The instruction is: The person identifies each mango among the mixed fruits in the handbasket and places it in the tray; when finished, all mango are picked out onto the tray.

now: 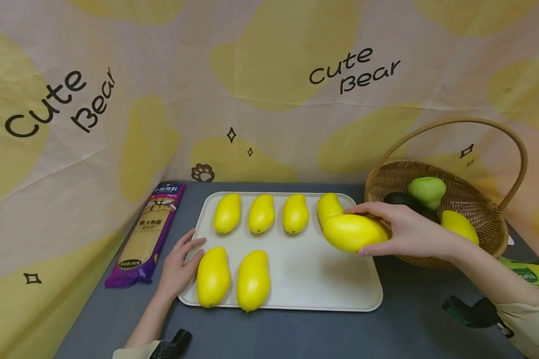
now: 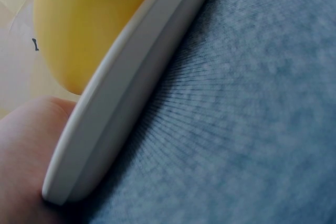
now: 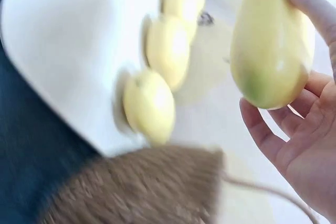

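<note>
In my right hand (image 1: 397,229) is a yellow mango (image 1: 356,233), gripped between thumb and fingers over the right part of a white tray (image 1: 314,279). The right wrist view shows a green patch on the held mango (image 3: 270,45). Several mangoes stand in a back row on the tray, the rightmost mango (image 1: 329,207) partly hidden by the held one. Two more, a left mango (image 1: 213,276) and a right mango (image 1: 253,280), lie along the front edge. My left hand (image 1: 179,264) rests on the tray's left rim, beside the front left mango.
A wicker basket (image 1: 491,234) with a tall handle stands at the right, holding a green fruit (image 1: 426,192), a dark avocado-like item (image 1: 400,199) and another mango (image 1: 459,227). A purple pasta packet (image 1: 145,232) lies left of the tray. A green-yellow bag (image 1: 527,271) sits at the right edge.
</note>
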### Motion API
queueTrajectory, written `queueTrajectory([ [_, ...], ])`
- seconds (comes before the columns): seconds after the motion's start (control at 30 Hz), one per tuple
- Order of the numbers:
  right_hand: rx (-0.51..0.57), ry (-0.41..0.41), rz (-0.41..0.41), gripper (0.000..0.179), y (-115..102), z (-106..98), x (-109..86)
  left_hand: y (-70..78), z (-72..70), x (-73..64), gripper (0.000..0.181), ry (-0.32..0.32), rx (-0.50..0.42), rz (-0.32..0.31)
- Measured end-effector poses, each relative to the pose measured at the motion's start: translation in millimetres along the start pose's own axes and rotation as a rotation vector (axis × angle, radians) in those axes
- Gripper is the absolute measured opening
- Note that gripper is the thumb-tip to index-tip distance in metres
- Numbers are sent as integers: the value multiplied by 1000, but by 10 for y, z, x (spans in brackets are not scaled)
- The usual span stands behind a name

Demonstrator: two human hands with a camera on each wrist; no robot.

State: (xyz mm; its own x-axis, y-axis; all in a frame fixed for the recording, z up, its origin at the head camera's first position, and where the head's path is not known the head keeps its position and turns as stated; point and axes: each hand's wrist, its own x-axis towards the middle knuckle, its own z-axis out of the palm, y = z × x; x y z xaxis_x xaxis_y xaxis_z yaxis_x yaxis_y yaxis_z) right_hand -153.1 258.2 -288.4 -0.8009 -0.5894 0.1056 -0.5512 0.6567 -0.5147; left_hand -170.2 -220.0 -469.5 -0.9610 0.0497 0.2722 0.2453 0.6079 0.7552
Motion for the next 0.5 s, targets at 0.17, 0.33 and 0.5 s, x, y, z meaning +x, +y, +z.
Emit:
queueTrajectory([
  [0.17, 22, -95, -80, 68, 35, 388, 128, 9, 7, 6, 29, 1, -10, 6],
  [0.33, 34, -211, -106, 66, 60, 725, 251, 5, 2, 11, 29, 0, -12, 3],
  [0.5, -9, -250, -165, 64, 66, 926, 338, -15, 5, 13, 29, 1, -2, 5],
])
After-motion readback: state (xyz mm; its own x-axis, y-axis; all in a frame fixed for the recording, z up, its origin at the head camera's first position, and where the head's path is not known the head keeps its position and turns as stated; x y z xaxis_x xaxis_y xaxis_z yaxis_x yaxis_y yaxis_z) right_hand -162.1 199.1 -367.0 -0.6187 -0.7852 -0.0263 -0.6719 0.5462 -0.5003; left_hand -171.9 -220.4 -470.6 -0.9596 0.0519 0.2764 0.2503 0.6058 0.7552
